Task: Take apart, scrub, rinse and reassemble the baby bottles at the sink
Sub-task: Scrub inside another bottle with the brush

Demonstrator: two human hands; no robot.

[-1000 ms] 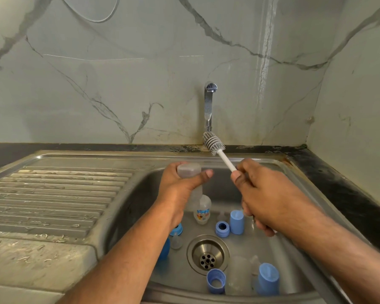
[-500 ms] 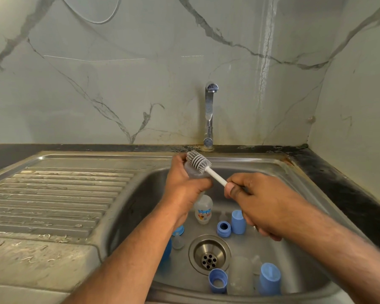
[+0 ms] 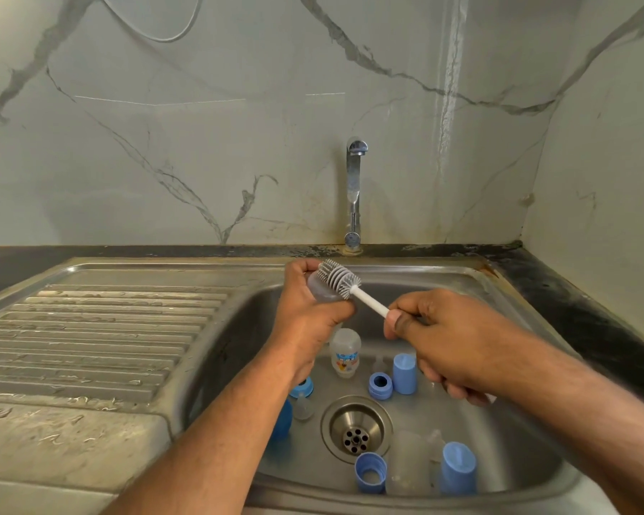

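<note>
My left hand (image 3: 307,314) grips a clear bottle body (image 3: 322,289) above the sink basin, its open end turned toward the brush. My right hand (image 3: 447,340) holds the white handle of a grey silicone bottle brush (image 3: 341,278), whose head lies against the bottle's mouth. In the steel basin (image 3: 499,414) lie another clear bottle with a printed label (image 3: 344,353), blue caps (image 3: 404,373) (image 3: 458,468), blue collar rings (image 3: 380,385) (image 3: 369,476), a clear teat (image 3: 303,406) and a clear bottle body (image 3: 409,462).
The chrome tap (image 3: 354,191) stands at the back wall; no water is running. A ribbed steel drainboard (image 3: 90,336) lies to the left. The drain (image 3: 356,429) sits mid-basin. A dark counter edge (image 3: 580,317) runs along the right.
My right hand has brought the brush down and to the left, from near the tap to the mouth of the bottle that my left hand holds.
</note>
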